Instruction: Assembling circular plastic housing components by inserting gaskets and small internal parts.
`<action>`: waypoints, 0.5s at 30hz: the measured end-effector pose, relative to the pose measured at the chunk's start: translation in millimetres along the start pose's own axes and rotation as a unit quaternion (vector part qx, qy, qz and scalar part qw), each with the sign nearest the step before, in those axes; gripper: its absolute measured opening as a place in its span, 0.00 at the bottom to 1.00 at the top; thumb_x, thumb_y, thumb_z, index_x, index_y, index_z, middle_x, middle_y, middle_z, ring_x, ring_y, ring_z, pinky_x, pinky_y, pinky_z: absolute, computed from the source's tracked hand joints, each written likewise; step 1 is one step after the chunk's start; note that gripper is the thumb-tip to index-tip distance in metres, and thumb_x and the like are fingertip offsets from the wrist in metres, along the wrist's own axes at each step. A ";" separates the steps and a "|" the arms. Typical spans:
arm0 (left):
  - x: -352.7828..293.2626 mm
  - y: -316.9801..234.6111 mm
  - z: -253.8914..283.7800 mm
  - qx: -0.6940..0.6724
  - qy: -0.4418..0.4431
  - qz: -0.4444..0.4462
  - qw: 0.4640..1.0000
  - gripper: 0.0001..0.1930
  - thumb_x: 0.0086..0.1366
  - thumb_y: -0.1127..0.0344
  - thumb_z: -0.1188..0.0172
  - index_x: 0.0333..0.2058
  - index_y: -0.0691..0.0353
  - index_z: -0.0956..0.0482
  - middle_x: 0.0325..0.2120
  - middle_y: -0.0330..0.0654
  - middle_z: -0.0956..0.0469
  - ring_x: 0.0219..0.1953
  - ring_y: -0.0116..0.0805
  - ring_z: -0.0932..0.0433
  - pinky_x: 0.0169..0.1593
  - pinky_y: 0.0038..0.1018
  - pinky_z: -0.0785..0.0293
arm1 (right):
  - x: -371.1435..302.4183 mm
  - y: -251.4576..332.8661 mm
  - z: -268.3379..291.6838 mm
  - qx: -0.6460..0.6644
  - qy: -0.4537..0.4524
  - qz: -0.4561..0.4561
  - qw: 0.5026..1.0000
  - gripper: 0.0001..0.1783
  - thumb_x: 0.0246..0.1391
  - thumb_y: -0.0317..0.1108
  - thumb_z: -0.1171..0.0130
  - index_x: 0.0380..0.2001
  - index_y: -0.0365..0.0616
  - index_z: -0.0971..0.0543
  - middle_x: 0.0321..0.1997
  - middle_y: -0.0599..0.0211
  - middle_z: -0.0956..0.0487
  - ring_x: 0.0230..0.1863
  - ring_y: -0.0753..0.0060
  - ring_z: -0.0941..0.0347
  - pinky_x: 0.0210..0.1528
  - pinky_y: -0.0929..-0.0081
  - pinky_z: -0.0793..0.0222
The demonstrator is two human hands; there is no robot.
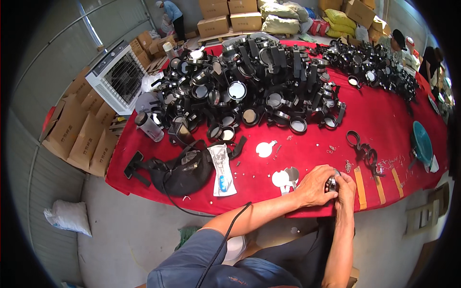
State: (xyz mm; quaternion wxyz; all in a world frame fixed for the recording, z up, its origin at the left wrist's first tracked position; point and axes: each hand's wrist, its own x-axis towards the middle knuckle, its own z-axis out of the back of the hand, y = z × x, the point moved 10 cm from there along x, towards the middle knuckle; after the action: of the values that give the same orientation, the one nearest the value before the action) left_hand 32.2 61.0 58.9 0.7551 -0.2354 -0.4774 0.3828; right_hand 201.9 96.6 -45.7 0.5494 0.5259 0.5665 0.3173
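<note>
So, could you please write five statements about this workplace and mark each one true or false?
1. The left grip and right grip meet at a small metallic part. True.
2. The tablecloth is blue. False: it is red.
3. Three yellow strips lie right of both grips. True.
4. The teal bowl is on the tablecloth's left side. False: it is on the right side.
5. A clear bottle is on the tablecloth. True.

Air cooler (121, 77) beside cardboard boxes (67, 128), yellow sacks (339, 18), white sack (68, 216) on floor (122, 235)
</note>
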 end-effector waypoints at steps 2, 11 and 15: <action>3.2 -2.0 -0.8 -0.015 0.030 0.007 0.999 0.36 0.52 0.61 0.23 0.59 0.69 0.24 0.59 0.58 0.23 0.67 0.61 0.27 0.72 0.49 0.30 | 2.1 0.8 0.8 0.004 -0.008 0.001 1.000 0.20 0.65 0.27 0.37 0.56 0.28 0.25 0.40 0.56 0.16 0.31 0.68 0.16 0.29 0.71 0.16; -3.1 -2.2 0.7 0.000 0.048 0.006 0.999 0.38 0.52 0.61 0.23 0.60 0.69 0.25 0.60 0.61 0.23 0.69 0.62 0.28 0.73 0.49 0.31 | -2.3 -3.9 -2.9 0.037 -0.003 -0.011 0.999 0.18 0.66 0.28 0.37 0.55 0.29 0.26 0.35 0.57 0.16 0.25 0.68 0.18 0.23 0.72 0.16; -2.1 -6.6 -2.5 -0.018 0.061 -0.010 0.998 0.37 0.52 0.61 0.23 0.60 0.68 0.25 0.60 0.59 0.23 0.69 0.62 0.28 0.73 0.49 0.32 | -5.0 -5.7 5.5 0.039 -0.014 -0.007 0.999 0.20 0.65 0.28 0.37 0.56 0.27 0.25 0.36 0.57 0.16 0.25 0.68 0.18 0.23 0.72 0.17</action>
State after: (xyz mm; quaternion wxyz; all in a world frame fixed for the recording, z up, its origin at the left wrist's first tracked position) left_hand 36.2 55.4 61.4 0.7822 -0.2674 -0.4396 0.3513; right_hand 204.9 89.3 -50.7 0.5383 0.5477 0.5743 0.2836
